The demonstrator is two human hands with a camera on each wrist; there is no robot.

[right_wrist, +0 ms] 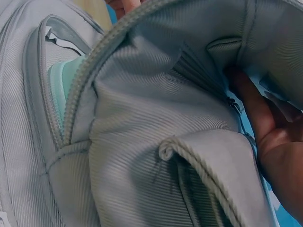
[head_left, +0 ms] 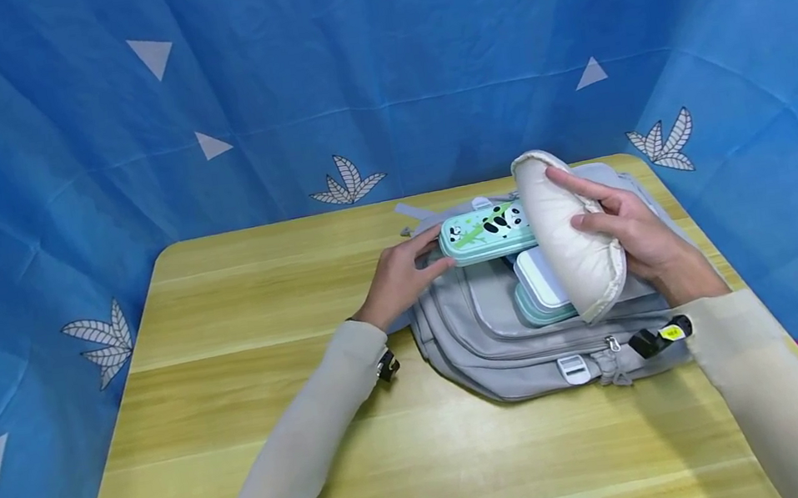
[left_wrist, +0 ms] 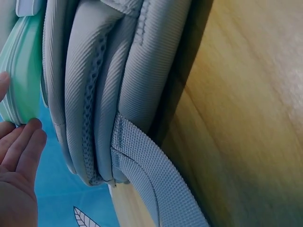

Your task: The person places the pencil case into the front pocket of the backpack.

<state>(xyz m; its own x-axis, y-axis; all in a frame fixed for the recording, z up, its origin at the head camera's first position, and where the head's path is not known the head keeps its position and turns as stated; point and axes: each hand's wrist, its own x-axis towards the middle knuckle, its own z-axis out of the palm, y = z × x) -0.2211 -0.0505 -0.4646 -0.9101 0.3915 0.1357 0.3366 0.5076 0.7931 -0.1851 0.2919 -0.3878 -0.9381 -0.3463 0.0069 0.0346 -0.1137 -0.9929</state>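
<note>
A mint-green pencil case (head_left: 484, 234) with a panda print lies at the opening of the grey backpack's (head_left: 489, 355) front pocket. My left hand (head_left: 406, 275) pinches its left end between thumb and fingers; the left wrist view shows the case (left_wrist: 26, 71) in part, with fingertips on it. My right hand (head_left: 635, 230) grips the pocket's pale flap (head_left: 565, 244) and holds it raised. In the right wrist view the flap's grey fabric (right_wrist: 156, 80) covers most of the picture. Below the pencil case, a white-lidded mint box (head_left: 542, 285) sits partly hidden by the flap.
The backpack lies on a wooden table (head_left: 248, 370), towards its right side. A webbing strap (left_wrist: 156, 165) trails from the bag onto the tabletop. A white buckle (head_left: 574, 370) and zip pull hang at its front. Blue patterned cloth (head_left: 257, 91) surrounds the table's back and sides.
</note>
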